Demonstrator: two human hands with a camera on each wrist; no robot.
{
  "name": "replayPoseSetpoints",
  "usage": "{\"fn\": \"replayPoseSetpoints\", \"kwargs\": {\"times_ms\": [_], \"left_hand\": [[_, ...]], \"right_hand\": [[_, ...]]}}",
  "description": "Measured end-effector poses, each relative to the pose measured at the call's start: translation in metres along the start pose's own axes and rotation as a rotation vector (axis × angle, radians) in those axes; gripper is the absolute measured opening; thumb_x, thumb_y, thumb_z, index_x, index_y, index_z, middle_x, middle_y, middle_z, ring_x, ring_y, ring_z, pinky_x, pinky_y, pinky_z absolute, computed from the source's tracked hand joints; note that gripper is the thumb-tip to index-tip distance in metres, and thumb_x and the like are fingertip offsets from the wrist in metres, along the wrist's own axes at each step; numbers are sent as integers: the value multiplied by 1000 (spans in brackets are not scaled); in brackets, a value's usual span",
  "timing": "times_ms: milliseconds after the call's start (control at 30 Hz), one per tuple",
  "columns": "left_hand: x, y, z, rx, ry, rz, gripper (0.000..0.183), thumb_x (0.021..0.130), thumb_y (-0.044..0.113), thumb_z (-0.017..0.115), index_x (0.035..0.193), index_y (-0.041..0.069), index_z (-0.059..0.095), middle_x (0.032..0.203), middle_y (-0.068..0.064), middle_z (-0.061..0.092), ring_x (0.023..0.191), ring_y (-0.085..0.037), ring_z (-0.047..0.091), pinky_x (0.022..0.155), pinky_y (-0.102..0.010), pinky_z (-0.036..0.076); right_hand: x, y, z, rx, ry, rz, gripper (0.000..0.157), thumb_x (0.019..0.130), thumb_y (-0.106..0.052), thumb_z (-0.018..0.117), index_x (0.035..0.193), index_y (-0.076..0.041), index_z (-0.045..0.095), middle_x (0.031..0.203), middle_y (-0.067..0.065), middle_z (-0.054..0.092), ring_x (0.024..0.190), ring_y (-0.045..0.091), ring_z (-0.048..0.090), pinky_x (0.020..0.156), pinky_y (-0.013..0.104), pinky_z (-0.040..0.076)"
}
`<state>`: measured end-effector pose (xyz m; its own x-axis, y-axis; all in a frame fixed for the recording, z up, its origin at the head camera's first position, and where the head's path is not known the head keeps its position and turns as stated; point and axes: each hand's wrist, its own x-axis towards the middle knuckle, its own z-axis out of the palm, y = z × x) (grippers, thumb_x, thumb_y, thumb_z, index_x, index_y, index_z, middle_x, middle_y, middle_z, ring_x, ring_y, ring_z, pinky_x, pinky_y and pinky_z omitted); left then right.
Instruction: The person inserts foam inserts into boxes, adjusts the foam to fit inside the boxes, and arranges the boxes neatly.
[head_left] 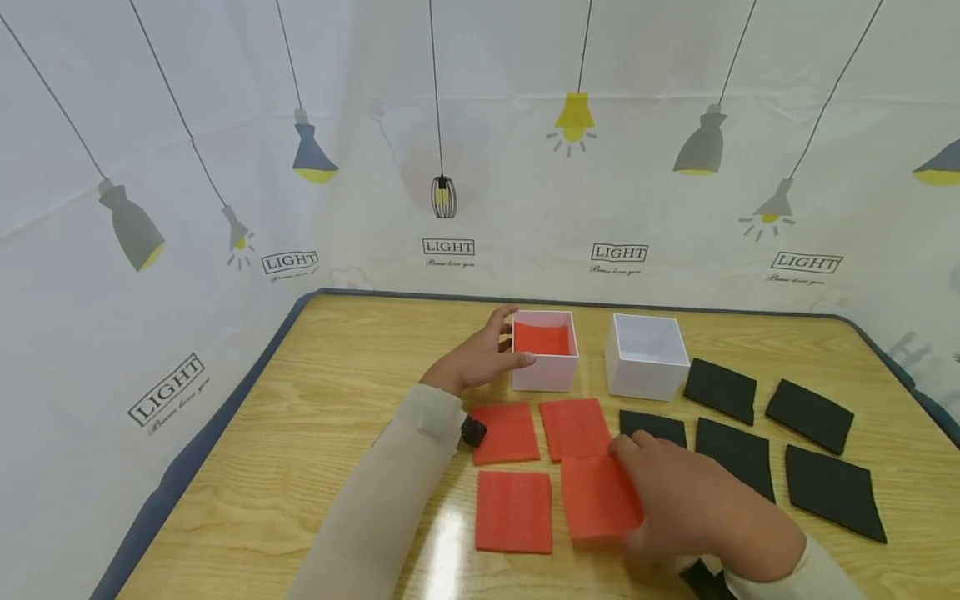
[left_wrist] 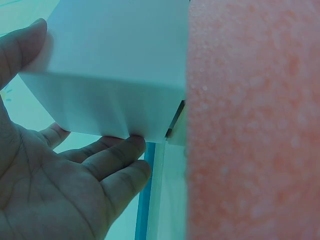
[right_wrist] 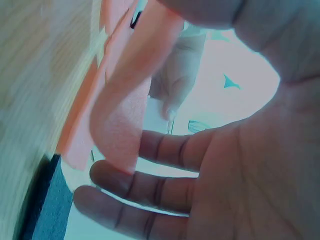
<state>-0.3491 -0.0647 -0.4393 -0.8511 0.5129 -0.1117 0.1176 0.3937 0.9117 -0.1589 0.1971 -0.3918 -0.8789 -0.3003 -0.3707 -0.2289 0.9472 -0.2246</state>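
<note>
My left hand (head_left: 480,354) holds the left white box (head_left: 545,374) at its left side, thumb near the front and fingers toward the back. A red square (head_left: 542,340) lies inside that box. In the left wrist view the fingers (left_wrist: 117,157) touch one face of the box (left_wrist: 110,45). My right hand (head_left: 690,496) pinches another red square (head_left: 600,498) by its right side; in the right wrist view this red piece (right_wrist: 125,95) bends between thumb and fingers. Three more red squares lie on the table, one (head_left: 513,512) at the front left.
A second white box (head_left: 647,367) stands right of the first, with nothing seen inside it. Several black squares (head_left: 735,454) lie on the right part of the wooden table (head_left: 300,417). A curtain printed with lamps (head_left: 510,167) hangs behind.
</note>
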Motion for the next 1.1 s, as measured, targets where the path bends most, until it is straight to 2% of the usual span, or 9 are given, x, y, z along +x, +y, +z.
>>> {"fn": "replayPoseSetpoints", "kwargs": {"times_ms": [100, 433, 767, 900, 1100], "left_hand": [[0, 0, 0, 1, 1, 3, 98, 97, 39, 75, 169, 25, 10, 171, -13, 28, 157, -35, 33, 123, -50, 37], [-1, 1, -1, 6, -1, 5, 98, 97, 38, 75, 169, 26, 10, 170, -13, 29, 157, -34, 34, 123, -50, 37], [-2, 2, 0, -3, -9, 7, 98, 96, 38, 75, 168, 27, 10, 170, -11, 28, 157, -35, 34, 122, -49, 38], [-2, 2, 0, -1, -7, 5, 98, 96, 38, 75, 168, 26, 10, 170, -11, 29, 156, -35, 34, 122, -50, 39], [-1, 3, 0, 2, -7, 0, 98, 96, 39, 75, 168, 26, 10, 170, -11, 28, 157, -34, 33, 122, -51, 39]], "right_hand": [[2, 6, -2, 28, 11, -21, 93, 65, -44, 95, 142, -11, 55, 121, -1, 60, 97, 19, 57, 80, 43, 56], [5, 21, -6, 153, 82, -208, 90, 73, -29, 88, 149, -5, 47, 134, 1, 55, 102, 13, 56, 84, 36, 54], [13, 32, -2, 354, 167, -342, 90, 78, -26, 88, 151, -3, 40, 142, 5, 52, 120, 21, 56, 95, 37, 56], [17, 34, 1, 433, 199, -401, 87, 80, -24, 87, 151, -2, 40, 140, 6, 54, 117, 22, 58, 95, 38, 57], [18, 37, 2, 494, 248, -474, 84, 81, -23, 87, 149, -2, 42, 139, 10, 55, 112, 23, 59, 92, 36, 57]]}}
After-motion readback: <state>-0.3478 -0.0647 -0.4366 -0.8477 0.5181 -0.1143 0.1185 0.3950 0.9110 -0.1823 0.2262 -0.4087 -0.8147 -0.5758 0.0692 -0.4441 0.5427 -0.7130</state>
